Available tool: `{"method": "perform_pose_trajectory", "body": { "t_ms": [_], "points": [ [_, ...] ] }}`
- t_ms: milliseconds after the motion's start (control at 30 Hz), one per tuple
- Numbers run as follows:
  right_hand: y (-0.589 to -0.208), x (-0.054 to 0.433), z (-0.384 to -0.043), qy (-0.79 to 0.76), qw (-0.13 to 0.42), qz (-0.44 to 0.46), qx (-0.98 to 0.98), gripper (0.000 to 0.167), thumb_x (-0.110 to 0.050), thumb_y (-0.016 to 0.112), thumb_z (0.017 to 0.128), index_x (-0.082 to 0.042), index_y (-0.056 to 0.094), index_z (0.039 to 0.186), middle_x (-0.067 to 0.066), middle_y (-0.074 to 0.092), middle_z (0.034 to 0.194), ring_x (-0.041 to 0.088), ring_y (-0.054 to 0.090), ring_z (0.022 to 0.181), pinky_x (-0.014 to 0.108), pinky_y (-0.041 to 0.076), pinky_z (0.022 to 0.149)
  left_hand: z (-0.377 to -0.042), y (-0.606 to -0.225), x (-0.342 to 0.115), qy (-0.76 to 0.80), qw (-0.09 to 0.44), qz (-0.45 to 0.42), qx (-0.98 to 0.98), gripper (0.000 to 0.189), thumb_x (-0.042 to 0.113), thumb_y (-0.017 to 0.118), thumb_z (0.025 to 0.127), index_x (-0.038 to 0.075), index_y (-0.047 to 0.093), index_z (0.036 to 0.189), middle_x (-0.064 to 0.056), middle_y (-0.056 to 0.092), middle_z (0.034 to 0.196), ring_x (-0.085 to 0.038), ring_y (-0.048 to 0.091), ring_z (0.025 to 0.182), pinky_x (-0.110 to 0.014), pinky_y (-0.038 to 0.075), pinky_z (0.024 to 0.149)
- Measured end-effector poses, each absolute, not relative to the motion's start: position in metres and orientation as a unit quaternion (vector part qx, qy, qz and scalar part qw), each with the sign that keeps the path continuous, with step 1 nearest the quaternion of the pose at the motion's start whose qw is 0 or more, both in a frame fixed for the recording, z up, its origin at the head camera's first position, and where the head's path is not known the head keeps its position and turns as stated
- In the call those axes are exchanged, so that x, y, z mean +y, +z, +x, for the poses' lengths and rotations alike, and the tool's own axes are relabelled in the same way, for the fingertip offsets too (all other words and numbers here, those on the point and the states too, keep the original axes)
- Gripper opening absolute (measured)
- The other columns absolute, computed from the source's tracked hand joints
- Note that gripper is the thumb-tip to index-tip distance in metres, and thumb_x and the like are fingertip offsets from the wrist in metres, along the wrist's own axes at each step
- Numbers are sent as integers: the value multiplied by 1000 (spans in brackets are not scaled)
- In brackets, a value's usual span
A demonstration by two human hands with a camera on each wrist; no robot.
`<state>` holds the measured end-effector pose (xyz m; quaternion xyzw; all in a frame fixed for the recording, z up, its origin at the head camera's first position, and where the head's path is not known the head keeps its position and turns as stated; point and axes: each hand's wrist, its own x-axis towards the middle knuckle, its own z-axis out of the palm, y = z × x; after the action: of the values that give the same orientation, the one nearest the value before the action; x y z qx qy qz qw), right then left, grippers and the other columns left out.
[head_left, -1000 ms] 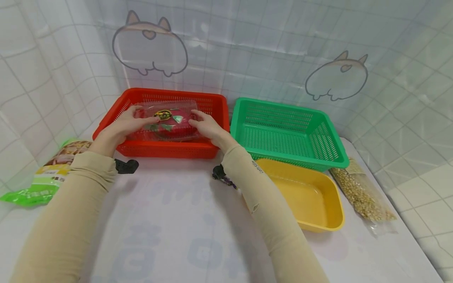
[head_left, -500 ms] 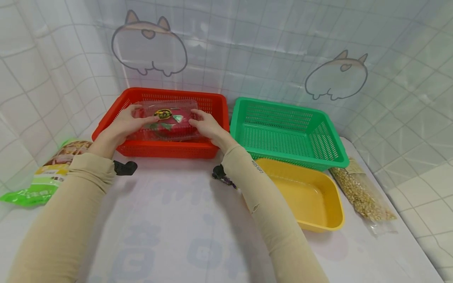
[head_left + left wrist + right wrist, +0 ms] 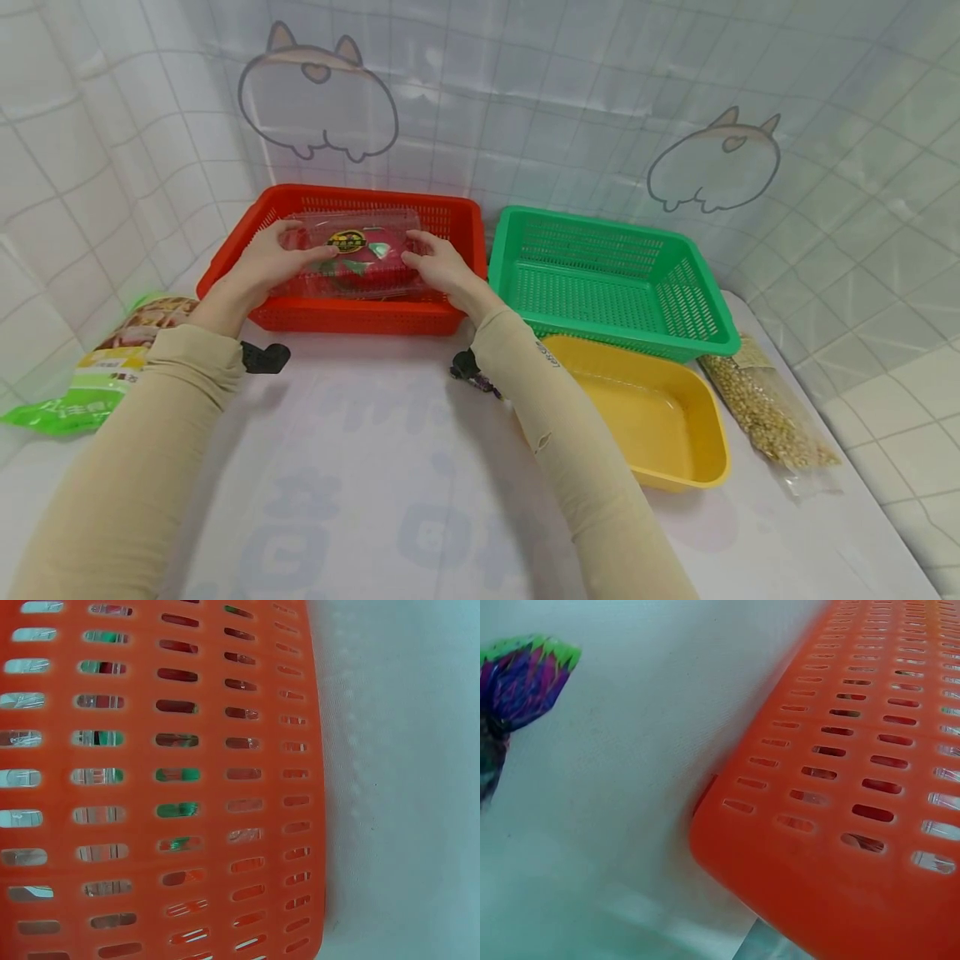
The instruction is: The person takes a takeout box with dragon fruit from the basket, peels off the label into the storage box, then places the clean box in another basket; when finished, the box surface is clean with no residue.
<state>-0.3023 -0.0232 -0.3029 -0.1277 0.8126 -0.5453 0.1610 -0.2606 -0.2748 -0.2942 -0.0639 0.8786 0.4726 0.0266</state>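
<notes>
In the head view a clear plastic fruit box point(image 3: 367, 271) with a black-and-yellow label lies in the red basket point(image 3: 360, 318). Deep pink fruit with green tips, resembling dragon fruit, shows through its lid. My left hand point(image 3: 266, 257) grips the box's left end, thumb over the lid by the label. At the opposite end my right hand point(image 3: 444, 268) holds it, fingers at the upper right corner. Both wrist views face the slotted outside of the red basket point(image 3: 142, 795), with pink and green showing through the slots; the hands are out of sight there.
A green basket point(image 3: 600, 340) stands right of the red one, with a yellow basin point(image 3: 645, 425) before it. A bag of pale kernels point(image 3: 772, 417) lies at far right, a green-and-brown printed bag point(image 3: 112, 375) at left. Purple-and-green foil point(image 3: 532, 682) lies near the right wrist.
Almost nothing differs. The box's far edge sits slightly higher in the head view now, with both hands keeping the same hold.
</notes>
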Motion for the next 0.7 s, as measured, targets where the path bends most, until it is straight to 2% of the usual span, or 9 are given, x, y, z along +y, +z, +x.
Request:
{"method": "perform_pose_trajectory", "body": {
  "t_ms": [400, 700],
  "points": [
    [-302, -22, -301, -551, 136, -130, 813, 50, -26, 54, 104, -25, 41, 152, 1, 42, 152, 22, 44, 135, 42, 44, 112, -261, -295, -275, 462, 11, -68, 884, 102, 62, 64, 88, 10, 14, 160, -20, 14, 165, -45, 17, 147, -65, 31, 114],
    [-300, -21, -301, -555, 133, -143, 809, 50, -27, 53, 104, -25, 40, 153, 0, 36, 158, 23, 36, 143, 43, 40, 115, -258, -292, -275, 463, -5, -71, 883, 100, 62, 63, 88, 10, 15, 160, -20, 17, 164, -45, 19, 146, -64, 33, 113]
  ]
}}
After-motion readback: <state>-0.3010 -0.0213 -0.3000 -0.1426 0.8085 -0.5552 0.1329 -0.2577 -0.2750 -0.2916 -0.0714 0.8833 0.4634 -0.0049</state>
